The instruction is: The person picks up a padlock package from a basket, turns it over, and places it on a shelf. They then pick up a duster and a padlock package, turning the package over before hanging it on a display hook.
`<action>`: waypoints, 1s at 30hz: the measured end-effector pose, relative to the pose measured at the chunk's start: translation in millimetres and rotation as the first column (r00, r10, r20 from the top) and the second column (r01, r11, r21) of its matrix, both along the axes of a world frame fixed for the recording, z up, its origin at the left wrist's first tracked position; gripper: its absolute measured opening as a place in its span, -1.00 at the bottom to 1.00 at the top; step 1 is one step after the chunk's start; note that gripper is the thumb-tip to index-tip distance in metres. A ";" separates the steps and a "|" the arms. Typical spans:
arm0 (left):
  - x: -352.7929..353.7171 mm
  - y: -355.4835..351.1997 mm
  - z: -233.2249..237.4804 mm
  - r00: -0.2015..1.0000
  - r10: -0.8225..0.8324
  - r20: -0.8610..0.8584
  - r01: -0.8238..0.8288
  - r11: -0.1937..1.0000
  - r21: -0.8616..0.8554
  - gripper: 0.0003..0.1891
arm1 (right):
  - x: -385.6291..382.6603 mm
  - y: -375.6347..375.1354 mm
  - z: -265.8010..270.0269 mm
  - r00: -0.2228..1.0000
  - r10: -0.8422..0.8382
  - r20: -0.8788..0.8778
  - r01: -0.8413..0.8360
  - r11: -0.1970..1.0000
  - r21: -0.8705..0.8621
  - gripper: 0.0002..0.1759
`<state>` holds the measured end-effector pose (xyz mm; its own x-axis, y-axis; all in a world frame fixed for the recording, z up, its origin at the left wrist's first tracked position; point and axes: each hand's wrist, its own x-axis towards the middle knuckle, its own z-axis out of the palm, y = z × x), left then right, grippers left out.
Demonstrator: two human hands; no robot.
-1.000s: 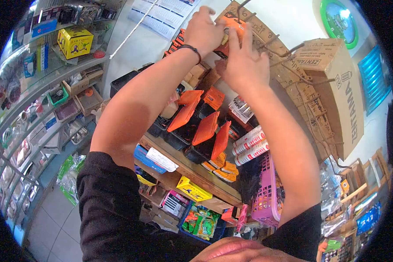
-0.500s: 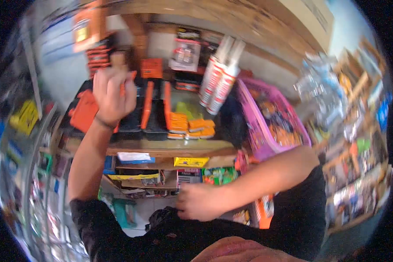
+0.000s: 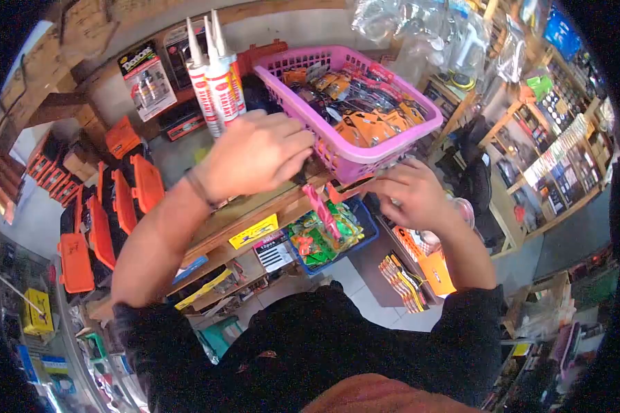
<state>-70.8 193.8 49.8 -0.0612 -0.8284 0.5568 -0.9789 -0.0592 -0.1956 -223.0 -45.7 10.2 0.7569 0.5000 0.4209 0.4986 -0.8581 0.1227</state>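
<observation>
Shop background: wooden racks [image 3: 561,162] of packaged goods stand to the right, and a wooden surface [image 3: 176,155] runs across behind the hands.
Pink basket [image 3: 393,153]: at the right end of the surface, upright, its near corner over the front edge; orange-backed packets [image 3: 372,125] fill it.
Left hand [image 3: 244,155]: fingers bent loosely, tips beside the basket's near left wall; whether they grip it, I cannot tell.
Right hand [image 3: 420,196]: fingers partly curled at the underside of the basket's near right corner; contact looks likely, but a firm hold cannot be confirmed.
Step at the basket: judging by the placing of the hands, reaching to or steadying it.
Next handling: any shift of the basket would call for a sure hold on both sides, kept level so the packets stay in.
Sealant tubes [image 3: 222,89]: upright, just left of the basket.
Below the edge: a pink strip [image 3: 322,212] hangs over a blue tray [image 3: 376,233] of green packets.
Far left: black boxes with orange lids [image 3: 99,227], raised.
</observation>
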 end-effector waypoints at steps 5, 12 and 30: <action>23.0 -83.5 -22.6 0.980 -0.076 -0.184 0.073 0.997 -0.023 -0.83 | 7.0 -25.4 -4.7 0.995 -0.056 0.085 0.040 0.983 0.179 -0.70; 55.8 -137.9 -48.3 0.935 0.090 -0.344 -0.047 0.990 0.132 -0.74 | 42.8 -39.3 -14.9 0.978 -0.096 0.187 0.031 0.945 0.324 -0.82; 54.5 -124.8 1.5 0.768 -0.075 -0.636 -0.042 0.985 -0.168 -0.85 | 86.1 -34.8 -37.3 0.909 -0.404 0.104 0.144 0.538 0.831 -0.66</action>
<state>-16.2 69.0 51.3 0.3439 -0.7246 0.5972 -0.8743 -0.0151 0.4852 -136.9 -80.5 -27.0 0.5951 -0.3486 0.7241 0.2811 -0.7538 -0.5939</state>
